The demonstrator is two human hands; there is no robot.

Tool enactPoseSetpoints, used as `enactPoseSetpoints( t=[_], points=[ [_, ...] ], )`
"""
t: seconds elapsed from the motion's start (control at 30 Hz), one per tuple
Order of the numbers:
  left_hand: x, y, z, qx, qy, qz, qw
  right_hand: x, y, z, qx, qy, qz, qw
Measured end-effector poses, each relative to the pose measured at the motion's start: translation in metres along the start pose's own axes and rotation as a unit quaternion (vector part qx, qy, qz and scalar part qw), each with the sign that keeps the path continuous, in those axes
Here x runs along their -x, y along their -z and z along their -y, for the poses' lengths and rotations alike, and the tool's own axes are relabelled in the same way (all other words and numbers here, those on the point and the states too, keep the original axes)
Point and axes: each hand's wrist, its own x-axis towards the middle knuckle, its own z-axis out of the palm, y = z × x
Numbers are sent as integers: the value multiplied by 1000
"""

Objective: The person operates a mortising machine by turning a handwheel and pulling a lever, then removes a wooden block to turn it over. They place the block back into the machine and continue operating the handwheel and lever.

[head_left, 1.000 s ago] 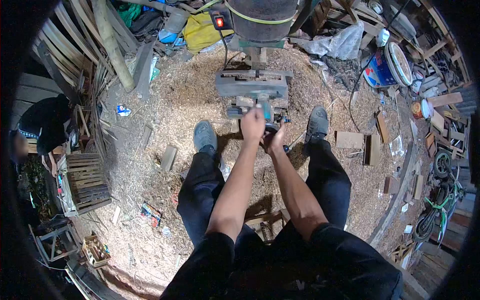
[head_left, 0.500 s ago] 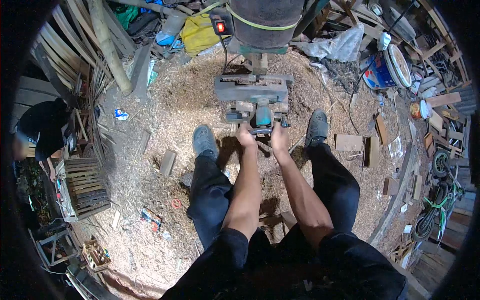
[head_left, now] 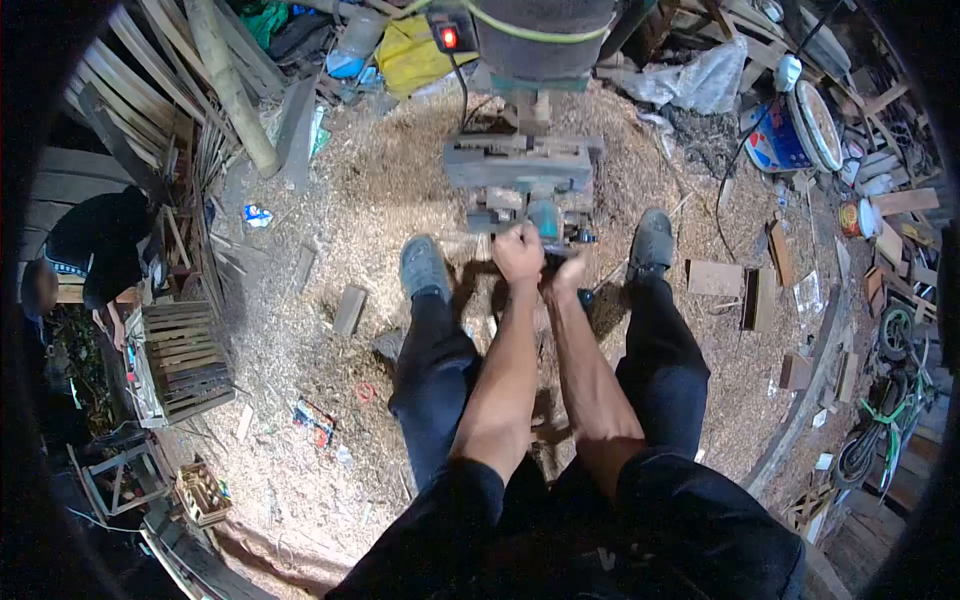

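In front of me stands a machine (head_left: 540,45) with a dark round housing and a lit red switch (head_left: 449,38). Beneath it is a dusty clamp table (head_left: 470,168) that bears wood chips, with a teal cylindrical part (head_left: 543,215) at its near side. My left hand (head_left: 518,252) is closed round the crank handle below this teal part. Right beside it, my right hand (head_left: 566,275) is at the same crank, its fingers smeared by motion. A dark knob (head_left: 585,297) shows just beyond the right hand's edge.
Wood shavings (head_left: 300,370) cover the floor around my feet. Wood blocks (head_left: 714,278) lie at right, another block (head_left: 350,310) at left. A paint bucket (head_left: 785,135) stands at upper right, a green motorbike (head_left: 885,410) far right. Another person (head_left: 100,240) bends over a slatted crate (head_left: 180,360) at left.
My left hand has rolled over the top of the crank, and my right hand has shifted lower beside it. The whole view has swung slightly, so surroundings sit further right.
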Motion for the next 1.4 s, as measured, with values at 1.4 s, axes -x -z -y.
enactPoseSetpoints(
  t=[1.4],
  points=[
    [-1, 3, 34, 322, 262, 46, 909, 51, -36, 76, 650, 377, 57, 658]
  ],
)
